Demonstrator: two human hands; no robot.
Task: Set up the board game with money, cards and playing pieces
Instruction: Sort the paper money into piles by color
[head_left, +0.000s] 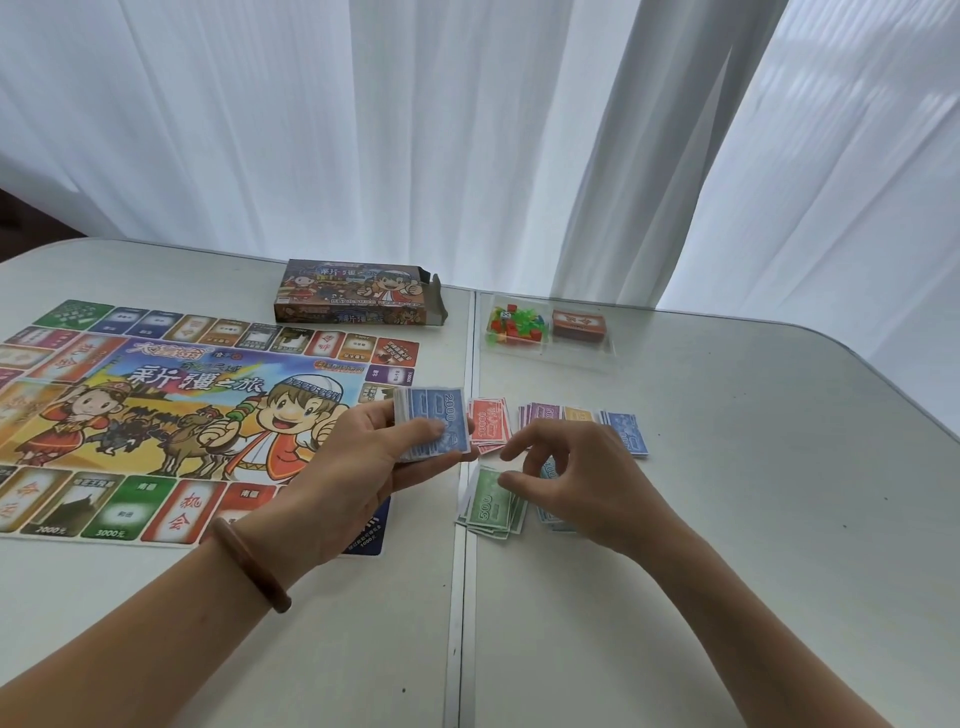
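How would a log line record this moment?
step: sorting money | left hand: grips blue 2000 stack | right hand: over green 500 pile

Open table (727, 519) right and near, money piles (491, 506) mid-table — tray (545, 358), box (358, 291) behind, board (182, 415) filling left

bright, even daylight comes through the sheer white pleated curtains (467, 130) behind the pale grey folding table (727, 519); the cloth glows close to overexposure at upper right. the light is diffuse, so shadows are soft and faint, with a dim one beneath the right hand (582, 478) and beside both forearms. the table top carries a mild sheen. the centre is sharp: "2000" reads clearly on the stack of blue paper notes (441, 415) gripped by the left hand (363, 467). wide-angle distortion bows the table's far edge and tilts the curtain folds toward the borders. small print on the colourful printed game board (156, 395) turns soft at far left.
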